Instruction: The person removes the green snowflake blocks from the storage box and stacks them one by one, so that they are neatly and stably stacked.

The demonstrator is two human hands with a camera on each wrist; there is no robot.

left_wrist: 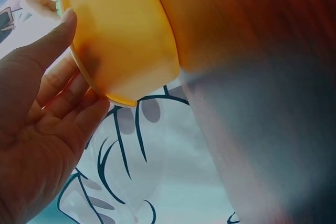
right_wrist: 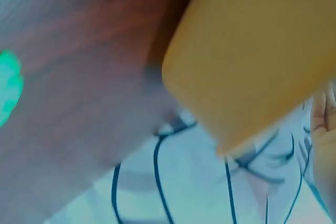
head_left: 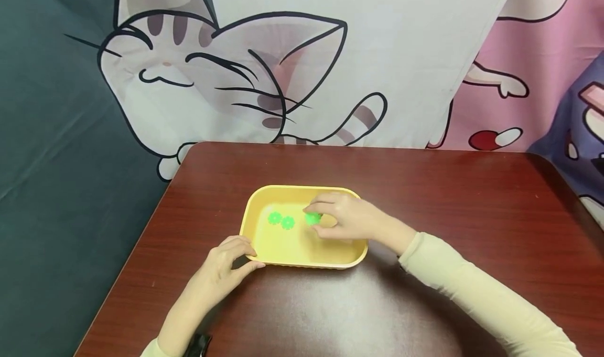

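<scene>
A yellow plastic tray [head_left: 302, 255] with rounded corners sits on the brown table. My left hand [head_left: 222, 268] grips its near left corner, thumb on one side of the rim and fingers on the other; the left wrist view shows this hand [left_wrist: 47, 108] up close. Over the tray's right half, my right hand [head_left: 346, 215] pinches a green flower-shaped disc [head_left: 313, 218] between thumb and fingers. Two similar green discs [head_left: 275, 218] lie side by side on the tray's floor, left of it. A blurred green shape [right_wrist: 9, 87] shows at the right wrist view's left edge.
The dark red-brown table [head_left: 448, 199] extends around the tray. Behind it hangs a white cloth [head_left: 401, 58] printed with a cartoon cat, beside pink printed fabric [head_left: 557, 42]. A dark object [head_left: 198, 345] is by the left wrist.
</scene>
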